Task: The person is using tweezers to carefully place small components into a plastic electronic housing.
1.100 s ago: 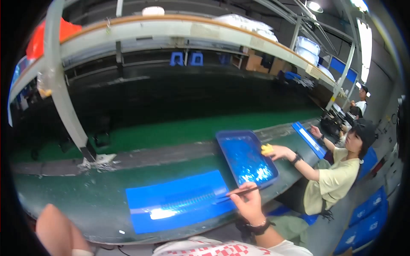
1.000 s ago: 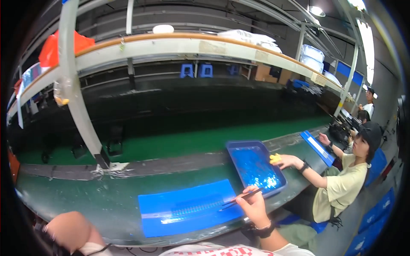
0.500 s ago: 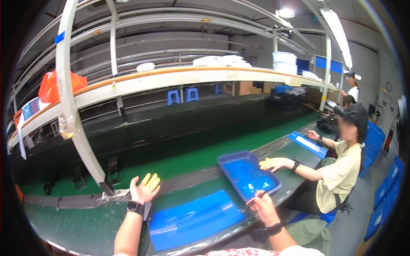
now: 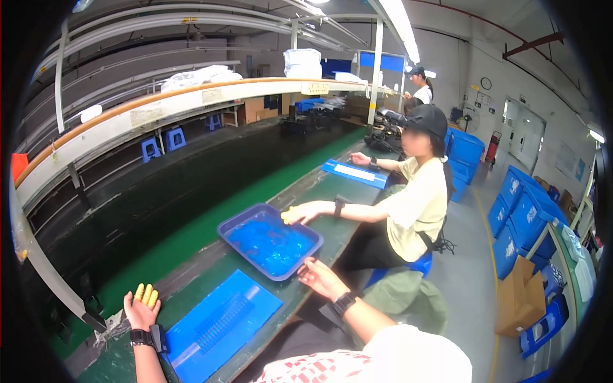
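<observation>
My left hand (image 4: 142, 311) lies palm up beside the blue sheet, fingers spread, with yellow finger covers on several of them. The flat blue sheet (image 4: 258, 303) has a grid of small slots down its middle and rests on the green bench. My right hand (image 4: 322, 279) hovers by the near right corner of a dark blue tray (image 4: 246, 258), fingers curled together. Whatever they hold is too small to make out. Shallow blue, shiny contents fill the tray; single pieces cannot be told apart.
To the right a seated co-worker reaches one hand with yellow finger covers (image 4: 300, 214) over the tray's far edge. Another blue sheet (image 4: 354, 173) lies before that person. A white post (image 4: 51, 274) and a raised shelf (image 4: 147, 112) stand beyond. Blue crates (image 4: 520, 207) line the aisle.
The view has swung to the right, so the bench, sheet and tray appear further left. A thin dark object seen in my right hand earlier is no longer clearly visible. My left hand stays open.
</observation>
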`<state>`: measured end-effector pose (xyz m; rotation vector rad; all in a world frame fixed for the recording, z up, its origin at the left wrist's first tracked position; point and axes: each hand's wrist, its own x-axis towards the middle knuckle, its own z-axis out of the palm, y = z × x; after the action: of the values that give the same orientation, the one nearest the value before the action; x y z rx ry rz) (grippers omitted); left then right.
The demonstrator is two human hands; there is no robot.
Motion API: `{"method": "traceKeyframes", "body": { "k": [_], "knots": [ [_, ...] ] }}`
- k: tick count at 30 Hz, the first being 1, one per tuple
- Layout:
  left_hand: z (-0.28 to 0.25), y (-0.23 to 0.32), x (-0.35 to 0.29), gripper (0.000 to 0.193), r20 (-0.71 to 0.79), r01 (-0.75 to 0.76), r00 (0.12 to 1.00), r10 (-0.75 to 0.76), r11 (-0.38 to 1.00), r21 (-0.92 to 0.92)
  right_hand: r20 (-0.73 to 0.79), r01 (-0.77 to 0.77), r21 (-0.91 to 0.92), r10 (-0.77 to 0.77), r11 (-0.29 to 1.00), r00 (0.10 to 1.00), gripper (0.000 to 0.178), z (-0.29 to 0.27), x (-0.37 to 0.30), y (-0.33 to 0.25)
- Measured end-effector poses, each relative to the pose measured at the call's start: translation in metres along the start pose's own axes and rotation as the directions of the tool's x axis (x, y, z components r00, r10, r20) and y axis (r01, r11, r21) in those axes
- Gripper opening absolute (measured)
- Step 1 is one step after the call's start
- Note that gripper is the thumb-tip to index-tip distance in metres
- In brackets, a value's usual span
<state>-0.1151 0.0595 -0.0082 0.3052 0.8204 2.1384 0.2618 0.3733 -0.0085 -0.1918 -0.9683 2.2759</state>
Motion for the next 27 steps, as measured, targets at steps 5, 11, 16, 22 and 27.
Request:
{"method": "traceKeyframes", "body": {
  "k": [5, 11, 16, 22, 27],
  "knots": [
    [-0.012, -0.001, 0.007, 0.049, 0.091, 0.048, 0.995, -0.045, 0.998, -0.034, -0.095, 0.064, -0.143, -0.078, 0.988, 0.992, 0.008, 0.016, -0.001, 0.001],
    [-0.004, 0.000, 0.011, 0.042, 0.092, 0.025, 0.996, -0.022, 0.999, -0.033, 0.037, 0.166, -0.330, -0.163, 0.929, 0.986, 0.009, 0.018, -0.003, 0.001],
    [-0.006, 0.003, 0.005, 0.037, 0.032, 0.028, 0.999, -0.028, 1.000, -0.004, -0.019, 0.116, -0.373, -0.133, 0.920, 0.991, 0.011, 0.019, 0.007, 0.012],
    [-0.006, 0.002, 0.004, 0.037, 0.029, 0.006, 1.000, -0.005, 1.000, -0.013, -0.045, 0.164, -0.403, -0.198, 0.900, 0.979, 0.012, 0.019, 0.001, 0.017],
    [-0.001, 0.001, 0.005, 0.036, 0.029, 0.010, 1.000, -0.010, 1.000, -0.005, -0.067, 0.227, -0.320, -0.261, 0.920, 0.963, 0.009, 0.023, 0.001, 0.016]
  ]
}}
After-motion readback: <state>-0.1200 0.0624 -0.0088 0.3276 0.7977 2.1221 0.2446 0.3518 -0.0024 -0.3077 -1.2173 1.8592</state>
